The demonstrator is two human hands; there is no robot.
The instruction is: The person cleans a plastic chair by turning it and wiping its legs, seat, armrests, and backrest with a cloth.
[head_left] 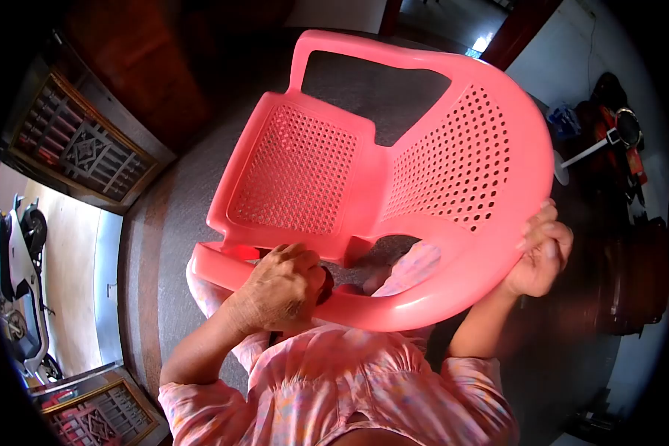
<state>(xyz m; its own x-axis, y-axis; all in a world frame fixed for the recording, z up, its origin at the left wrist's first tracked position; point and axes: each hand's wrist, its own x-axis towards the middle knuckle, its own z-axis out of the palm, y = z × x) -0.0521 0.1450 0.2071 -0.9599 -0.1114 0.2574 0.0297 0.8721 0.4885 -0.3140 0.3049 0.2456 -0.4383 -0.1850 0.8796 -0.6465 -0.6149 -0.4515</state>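
A pink plastic armchair (394, 182) with a perforated seat and back is tilted in front of my body, its back toward the right. My left hand (286, 282) is closed, knuckles up, over the near armrest. A small dark reddish patch (325, 287) shows at the edge of its fingers; whether that is a held thing or shadow I cannot make out. My right hand (541, 256) is wrapped round the outer rim of the chair back, fingers bent over the edge. The far armrest (372, 50) is untouched.
A dark floor (171, 230) lies around the chair. At left are ornate door panels (82, 141) beside a doorway, with a motor scooter (24, 290) outside. A white-stemmed object (587, 152) and dark furniture (635, 282) stand at right. My patterned pink clothing (349, 379) is close below.
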